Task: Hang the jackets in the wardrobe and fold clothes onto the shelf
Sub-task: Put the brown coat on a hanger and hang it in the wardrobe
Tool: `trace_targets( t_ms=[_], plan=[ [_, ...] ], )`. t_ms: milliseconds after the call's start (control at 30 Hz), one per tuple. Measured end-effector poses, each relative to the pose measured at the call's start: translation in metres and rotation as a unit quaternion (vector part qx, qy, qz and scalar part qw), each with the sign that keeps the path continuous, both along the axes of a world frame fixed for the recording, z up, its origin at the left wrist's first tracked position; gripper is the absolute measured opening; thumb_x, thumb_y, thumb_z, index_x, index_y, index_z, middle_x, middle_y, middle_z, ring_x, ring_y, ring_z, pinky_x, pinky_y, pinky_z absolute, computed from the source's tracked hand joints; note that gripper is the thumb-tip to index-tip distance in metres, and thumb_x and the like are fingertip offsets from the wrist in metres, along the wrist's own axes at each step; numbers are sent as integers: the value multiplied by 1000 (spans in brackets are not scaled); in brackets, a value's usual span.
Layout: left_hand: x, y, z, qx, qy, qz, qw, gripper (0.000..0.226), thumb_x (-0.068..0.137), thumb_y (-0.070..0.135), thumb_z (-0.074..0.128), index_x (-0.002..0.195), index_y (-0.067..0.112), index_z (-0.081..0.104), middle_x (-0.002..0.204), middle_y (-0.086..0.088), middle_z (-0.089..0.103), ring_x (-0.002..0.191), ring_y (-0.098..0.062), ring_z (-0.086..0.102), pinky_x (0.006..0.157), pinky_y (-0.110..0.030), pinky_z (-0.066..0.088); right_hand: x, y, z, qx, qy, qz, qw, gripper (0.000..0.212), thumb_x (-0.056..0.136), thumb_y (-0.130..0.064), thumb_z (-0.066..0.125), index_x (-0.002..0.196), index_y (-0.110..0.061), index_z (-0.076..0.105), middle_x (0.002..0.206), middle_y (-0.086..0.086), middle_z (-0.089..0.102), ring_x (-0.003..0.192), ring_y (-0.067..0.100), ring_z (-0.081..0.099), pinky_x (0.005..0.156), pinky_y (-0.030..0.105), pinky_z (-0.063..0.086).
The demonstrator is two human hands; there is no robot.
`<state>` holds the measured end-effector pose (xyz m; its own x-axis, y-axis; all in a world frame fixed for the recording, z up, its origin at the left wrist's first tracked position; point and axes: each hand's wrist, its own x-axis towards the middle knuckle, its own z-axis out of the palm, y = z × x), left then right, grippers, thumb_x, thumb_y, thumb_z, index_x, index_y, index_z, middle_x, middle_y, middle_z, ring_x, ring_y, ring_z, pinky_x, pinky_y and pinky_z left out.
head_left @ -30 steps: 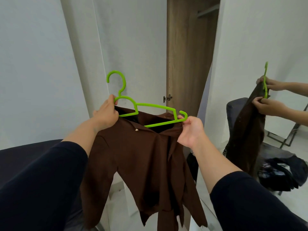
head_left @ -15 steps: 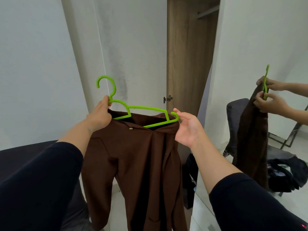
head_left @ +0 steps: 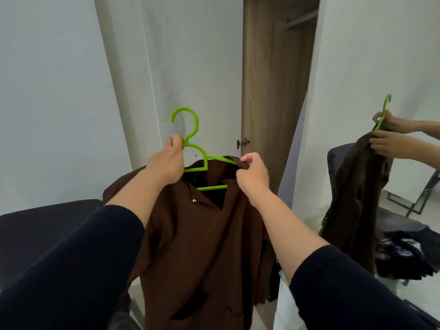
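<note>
Head view shows the hanging step: left hand (head_left: 166, 164) grips the green hanger (head_left: 194, 151) at its neck, right hand (head_left: 252, 173) pinches the brown jacket (head_left: 202, 246) shoulder onto it (collar seems unsettled), so next comes hooking it on the wardrobe rail (head_left: 302, 19), far right.

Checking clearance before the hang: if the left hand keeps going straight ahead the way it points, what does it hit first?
Probably the white wardrobe door right behind the green hanger that the left hand grips, not the opening on the right. Depth is unclear.

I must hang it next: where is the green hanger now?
In the head view, centre, the green hanger sits inside the brown jacket collar, between both hands, before the open wardrobe.
</note>
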<state>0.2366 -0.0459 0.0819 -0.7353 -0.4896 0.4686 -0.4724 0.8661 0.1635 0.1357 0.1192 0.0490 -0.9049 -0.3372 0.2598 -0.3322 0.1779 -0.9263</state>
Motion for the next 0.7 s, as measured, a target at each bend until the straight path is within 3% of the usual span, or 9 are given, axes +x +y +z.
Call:
trace_targets(
  t_ms=[100, 167, 233, 300, 400, 500, 567, 667, 700],
  plan=[
    [-10, 8, 2, 24, 37, -2, 999, 36, 83, -8, 37, 117, 2, 32, 116, -16, 34, 77, -37, 49, 65, -44, 39, 16, -11, -3, 3, 48, 70, 996, 34, 78, -4, 58, 103, -22, 46, 80, -8, 58, 82, 19, 59, 77, 35, 49],
    [-12, 12, 6, 22, 63, -10, 998, 36, 82, -9, 38, 116, 2, 32, 115, -16, 34, 70, -33, 44, 62, -43, 36, 19, -12, -1, 24, 92, 81, 992, 29, 83, -20, 60, 110, -23, 48, 76, -10, 55, 85, 17, 57, 80, 36, 47],
    [-11, 16, 11, 18, 72, -20, 997, 37, 81, -11, 38, 115, 2, 32, 115, -16, 35, 68, -31, 41, 60, -42, 34, 13, -7, 3, 86, 184, -5, 979, 25, 88, -36, 55, 111, -27, 55, 92, -5, 58, 100, 18, 52, 88, 39, 42],
    [-10, 18, 14, 20, 72, -29, 997, 38, 81, -12, 37, 114, 4, 32, 116, -15, 37, 70, -31, 42, 60, -42, 33, 1, 0, 7, 125, 277, -99, 948, 26, 89, -40, 54, 113, -31, 55, 110, -2, 51, 109, 20, 43, 91, 36, 37],
    [-11, 28, 15, 18, 68, -64, 996, 41, 80, -12, 36, 117, 5, 33, 120, -15, 38, 83, -38, 52, 68, -47, 42, -12, 6, 18, 169, 365, -85, 912, 38, 87, -50, 54, 123, -37, 49, 118, -3, 44, 113, 19, 37, 96, 36, 29],
    [-18, 38, 14, 13, 70, -119, 990, 43, 80, -13, 36, 118, 6, 35, 119, -12, 41, 93, -37, 55, 79, -52, 46, -14, 4, 28, 179, 381, -26, 907, 20, 91, -49, 49, 99, -33, 59, 101, -10, 58, 105, 17, 49, 94, 38, 26],
    [-23, 39, 14, 20, 83, -165, 983, 38, 83, -10, 38, 116, 8, 37, 111, -6, 43, 94, -33, 53, 82, -50, 46, -14, 6, 33, 160, 360, -7, 919, 19, 95, -40, 47, 82, -27, 52, 81, -9, 59, 89, 20, 57, 85, 38, 31],
    [-23, 33, 11, 30, 110, -159, 981, 19, 96, 18, 48, 112, 16, 39, 107, 1, 49, 103, -25, 52, 87, -42, 41, -25, 18, 38, 147, 340, -24, 928, 17, 97, -37, 45, 95, -28, 59, 92, -7, 65, 93, 21, 59, 80, 36, 30],
    [-22, 30, 8, 23, 107, -138, 984, 24, 97, 30, 49, 115, 16, 40, 111, 1, 52, 106, -24, 51, 88, -41, 38, -29, 22, 40, 143, 329, -34, 933, 19, 97, -38, 45, 103, -29, 61, 98, -7, 66, 96, 21, 59, 79, 35, 30]
  ],
)
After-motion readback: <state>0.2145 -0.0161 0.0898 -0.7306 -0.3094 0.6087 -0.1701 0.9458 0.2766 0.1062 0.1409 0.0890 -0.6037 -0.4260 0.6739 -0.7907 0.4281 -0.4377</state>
